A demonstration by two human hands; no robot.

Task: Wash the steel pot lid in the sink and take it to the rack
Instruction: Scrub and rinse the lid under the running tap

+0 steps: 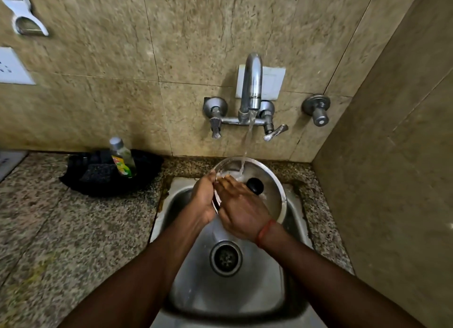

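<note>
Steel lid [269, 180] tilts under the tap [252, 82], left hand [203, 195] gripping its rim (right hand [242, 210] flat across it).

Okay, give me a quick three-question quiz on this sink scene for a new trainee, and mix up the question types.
1. True or false: water from the curved steel tap is falling onto the round steel pot lid.
2. Which hand grips the lid by its rim? A) the left hand B) the right hand C) neither
3. Fill in the blank: the clear dish-soap bottle with green liquid stands to the ____ of the steel sink.

Key: 1 true. 2 A; the right hand lies flat on the lid's face. 3 left.
</note>
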